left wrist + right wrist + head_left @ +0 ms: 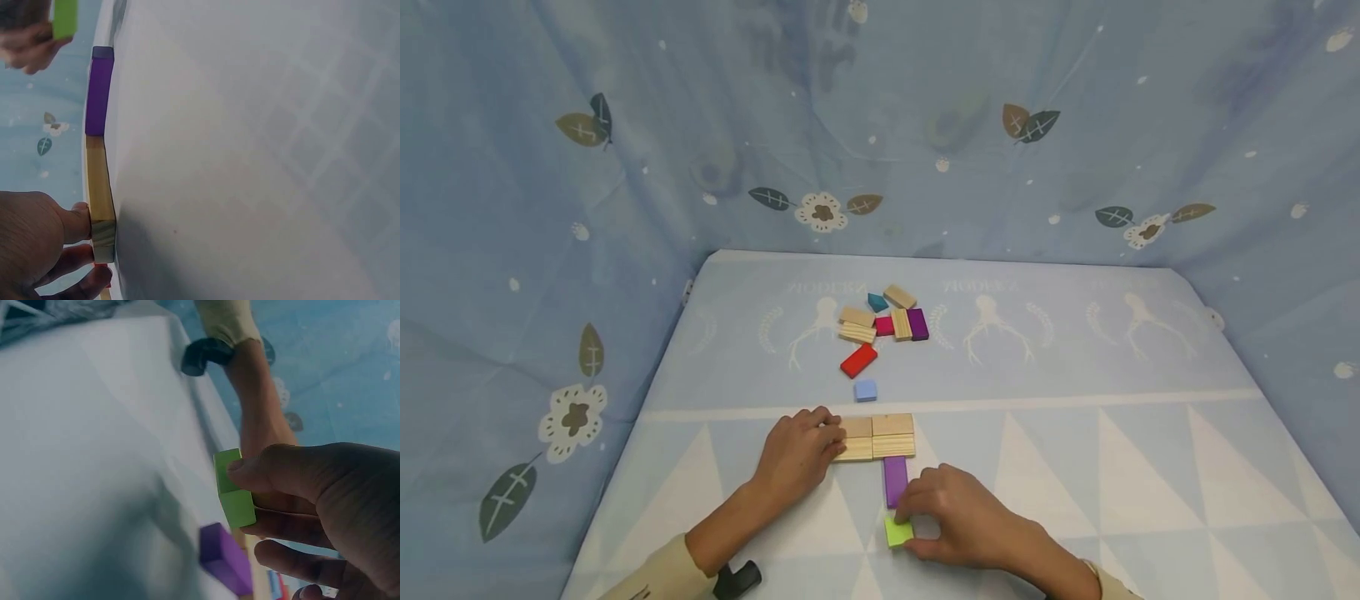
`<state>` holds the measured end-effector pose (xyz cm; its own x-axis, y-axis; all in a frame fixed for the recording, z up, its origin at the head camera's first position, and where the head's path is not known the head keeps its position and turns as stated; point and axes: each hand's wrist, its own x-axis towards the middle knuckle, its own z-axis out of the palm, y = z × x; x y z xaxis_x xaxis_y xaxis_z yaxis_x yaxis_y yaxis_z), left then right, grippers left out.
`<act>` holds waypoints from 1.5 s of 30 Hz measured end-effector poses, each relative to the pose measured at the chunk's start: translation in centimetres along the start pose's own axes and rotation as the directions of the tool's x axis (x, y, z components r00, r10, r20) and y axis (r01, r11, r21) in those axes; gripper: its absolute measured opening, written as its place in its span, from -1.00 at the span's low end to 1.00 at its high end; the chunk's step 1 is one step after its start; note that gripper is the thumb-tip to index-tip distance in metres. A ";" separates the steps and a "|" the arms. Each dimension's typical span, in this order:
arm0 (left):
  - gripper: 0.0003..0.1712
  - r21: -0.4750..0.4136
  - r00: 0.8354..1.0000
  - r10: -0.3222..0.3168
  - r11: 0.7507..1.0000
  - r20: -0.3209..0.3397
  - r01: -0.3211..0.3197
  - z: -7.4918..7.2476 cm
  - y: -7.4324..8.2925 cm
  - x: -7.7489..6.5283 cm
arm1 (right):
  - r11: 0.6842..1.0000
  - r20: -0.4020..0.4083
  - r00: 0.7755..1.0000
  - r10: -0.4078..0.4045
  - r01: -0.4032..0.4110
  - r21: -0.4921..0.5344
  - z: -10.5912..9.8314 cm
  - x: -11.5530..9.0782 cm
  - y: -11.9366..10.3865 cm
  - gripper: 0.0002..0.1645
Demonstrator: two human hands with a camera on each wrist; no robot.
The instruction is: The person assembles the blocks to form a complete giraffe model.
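Two pairs of plain wooden blocks form a short row, a left part (854,451) and a right part (892,435). My left hand (801,457) grips the row's left end, thumb on the near side and fingers round the far side. From the right part a purple block (895,482) extends toward me, its end meeting the wood. My right hand (958,518) pinches a lime-green block (898,532) between thumb and fingers, just off the purple block's near end. In the right wrist view, the thumb lies on one face of the green block (237,500).
Beyond the row lie a light blue block (866,391) and a red block (858,360). Farther back is a cluster with a teal piece (877,302), a second purple block (917,324), a small red block (884,326) and several plain wooden ones. Patterned cloth (925,125) hangs around the table.
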<state>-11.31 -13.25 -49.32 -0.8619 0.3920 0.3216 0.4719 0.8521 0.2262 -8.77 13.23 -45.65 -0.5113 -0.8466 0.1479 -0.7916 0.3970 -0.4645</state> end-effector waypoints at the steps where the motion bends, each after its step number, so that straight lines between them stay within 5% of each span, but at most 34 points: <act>1: -0.80 0.001 1.000 0.001 1.000 -0.002 0.000 0.0 0.0 0.0 | 1.000 -0.007 1.000 -0.018 0.018 -0.012 0.3 -0.3 -0.1 -0.77; 20: -0.80 -0.003 1.000 0.003 1.000 -0.015 -0.003 0.2 0.0 -0.1 | 0.971 -0.141 0.979 -0.148 0.116 -0.211 3.6 -2.1 0.6 -0.82; 45: -0.80 -0.021 1.000 -0.007 1.000 -0.010 0.007 0.1 0.0 0.0 | 0.967 -0.164 0.979 -0.124 0.082 -0.240 3.3 -1.8 0.9 -0.77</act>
<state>-11.33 -13.17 -49.43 -0.8634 0.3820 0.3294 0.4694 0.8476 0.2474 -7.52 13.95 -49.19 -0.4575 -0.8194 0.3454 -0.8879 0.3999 -0.2273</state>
